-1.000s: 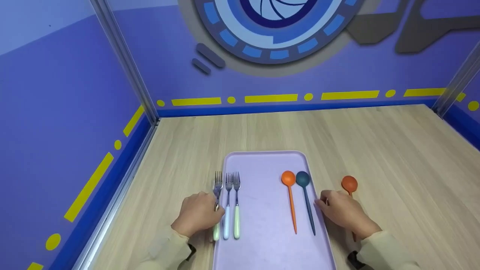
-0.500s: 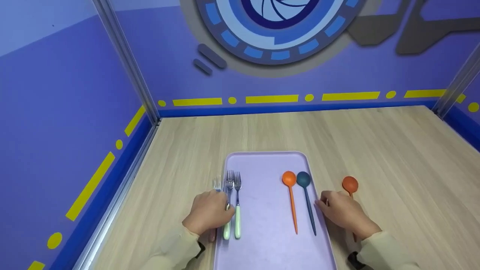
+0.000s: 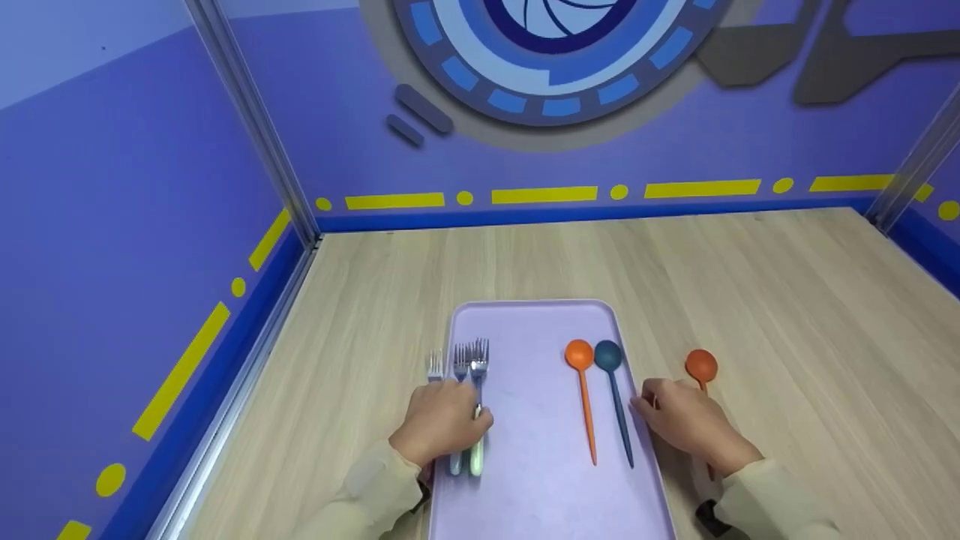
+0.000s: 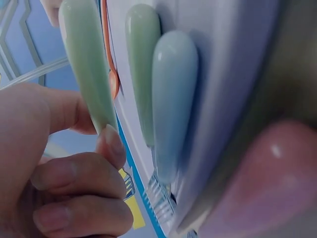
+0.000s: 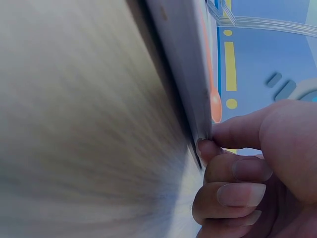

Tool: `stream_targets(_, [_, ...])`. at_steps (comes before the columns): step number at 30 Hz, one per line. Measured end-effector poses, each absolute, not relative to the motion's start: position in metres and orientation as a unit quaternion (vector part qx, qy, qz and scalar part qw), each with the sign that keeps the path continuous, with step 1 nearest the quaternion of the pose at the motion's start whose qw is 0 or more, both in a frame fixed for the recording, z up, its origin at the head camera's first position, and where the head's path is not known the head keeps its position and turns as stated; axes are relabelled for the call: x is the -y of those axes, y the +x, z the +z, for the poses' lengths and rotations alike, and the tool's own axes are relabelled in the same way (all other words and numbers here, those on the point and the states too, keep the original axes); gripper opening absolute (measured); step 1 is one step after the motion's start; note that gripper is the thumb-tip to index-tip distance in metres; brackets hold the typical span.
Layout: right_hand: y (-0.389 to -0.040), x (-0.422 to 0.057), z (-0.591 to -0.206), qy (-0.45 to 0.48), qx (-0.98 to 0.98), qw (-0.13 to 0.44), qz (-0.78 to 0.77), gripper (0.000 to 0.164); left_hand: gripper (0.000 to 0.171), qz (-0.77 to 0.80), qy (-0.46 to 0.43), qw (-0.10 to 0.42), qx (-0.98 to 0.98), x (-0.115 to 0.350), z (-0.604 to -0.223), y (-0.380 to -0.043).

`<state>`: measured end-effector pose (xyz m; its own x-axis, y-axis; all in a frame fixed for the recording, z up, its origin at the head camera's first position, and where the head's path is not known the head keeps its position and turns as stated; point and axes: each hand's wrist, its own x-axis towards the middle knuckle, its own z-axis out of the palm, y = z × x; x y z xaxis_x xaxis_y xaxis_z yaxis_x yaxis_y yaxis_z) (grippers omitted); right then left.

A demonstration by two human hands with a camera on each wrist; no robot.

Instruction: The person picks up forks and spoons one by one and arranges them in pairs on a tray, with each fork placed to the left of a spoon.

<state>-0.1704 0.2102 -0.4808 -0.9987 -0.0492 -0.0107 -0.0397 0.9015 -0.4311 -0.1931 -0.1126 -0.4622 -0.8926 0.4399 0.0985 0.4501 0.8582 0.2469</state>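
Observation:
My left hand (image 3: 442,421) is over the left part of the lilac tray (image 3: 536,499). Its thumb and forefinger pinch a fork with a pale green handle (image 4: 85,59), raised above the others. Below it on the tray lie another green-handled fork (image 4: 141,67) and a light blue-handled fork (image 4: 173,99). Just outside the tray's left rim is a fork with a pinkish handle (image 4: 277,178), partly hidden by the hand in the head view. At the tray's right rim, my right hand (image 3: 688,424) pinches the edge between thumb and forefinger, other fingers curled.
On the tray's right side an orange spoon (image 3: 579,355) and a dark teal spoon (image 3: 608,356) lie side by side. A darker orange spoon (image 3: 701,366) rests on the wooden table (image 3: 817,322), partly behind my right hand. Blue panels (image 3: 337,135) enclose the table.
My left hand has carried the green-handled fork rightward from the tray's left rim, over the blue-handled fork, to above the other green one. The right hand has stayed at the tray's edge.

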Motion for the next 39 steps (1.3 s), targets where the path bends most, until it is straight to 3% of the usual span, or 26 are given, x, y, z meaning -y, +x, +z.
stream_targets(19, [-0.169, -0.212, -0.483, -0.027, -0.975, 0.009, -0.221, 0.015, 0.044, -0.133, -0.237, -0.043, 0.962, 0.103, -0.460, -0.199])
stream_targets(26, [-0.168, -0.212, -0.484, -0.026, -0.976, 0.004, -0.218, 0.022, 0.042, -0.130, -0.252, -0.051, 0.958, 0.104, -0.455, -0.201])
stream_targets(39, [-0.169, -0.211, -0.483, -0.019, -0.973, 0.017, -0.228, 0.019, 0.044, -0.144, -0.241, -0.068, 0.957, 0.098, -0.450, -0.206])
